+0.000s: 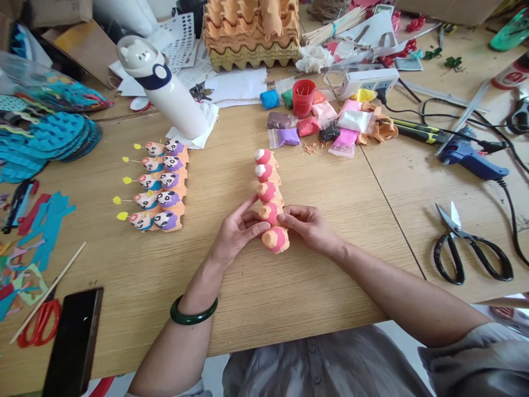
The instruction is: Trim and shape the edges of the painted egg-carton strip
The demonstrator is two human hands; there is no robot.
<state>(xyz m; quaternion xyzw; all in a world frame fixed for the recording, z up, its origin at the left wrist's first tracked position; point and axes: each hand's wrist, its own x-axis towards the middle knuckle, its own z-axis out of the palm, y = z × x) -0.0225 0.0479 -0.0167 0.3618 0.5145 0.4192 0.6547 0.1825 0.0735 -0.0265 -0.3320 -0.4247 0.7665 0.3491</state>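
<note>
A strip of egg-carton cups [270, 198], painted orange and pink with white tips, lies lengthwise on the wooden table [231, 286]. My left hand [237, 231] grips its near part from the left, and my right hand [308, 227] pinches it from the right. The hands partly hide the two nearest cups. A dark green bangle [193, 310] circles my left wrist. Left of the hands stands a row of painted egg-carton animal figures [159, 187] with purple and white faces and yellow-tipped sticks.
A white bottle [163, 88] lies tilted on a paper left of the small clay packets [326, 124] and red cup [303, 98]. Stacked egg trays [252, 33] stand behind. A blue glue gun [467, 157], black scissors [467, 248], red scissors [39, 322] and a phone [73, 342] lie around.
</note>
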